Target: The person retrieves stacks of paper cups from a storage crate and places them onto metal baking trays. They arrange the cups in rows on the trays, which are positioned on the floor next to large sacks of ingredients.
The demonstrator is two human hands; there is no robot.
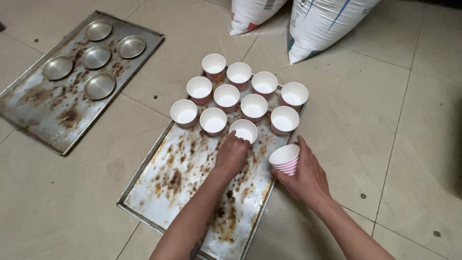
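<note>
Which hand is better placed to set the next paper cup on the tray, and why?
Probably the left hand: it already touches the cup at the end of the rows on the baking tray. The right hand is occupied holding the cup stack.

There is one view, from a camera on the person's head. It looks steeply down at the floor [394, 125], from about arm's reach. The arms come in from the bottom edge, so the person is at the bottom of the frame and faces toward the top. A tray [159, 192] fills the middle. A second tray [43, 115] lies in the upper left. Two sacks [322, 24] are cut off by the top edge.
</note>
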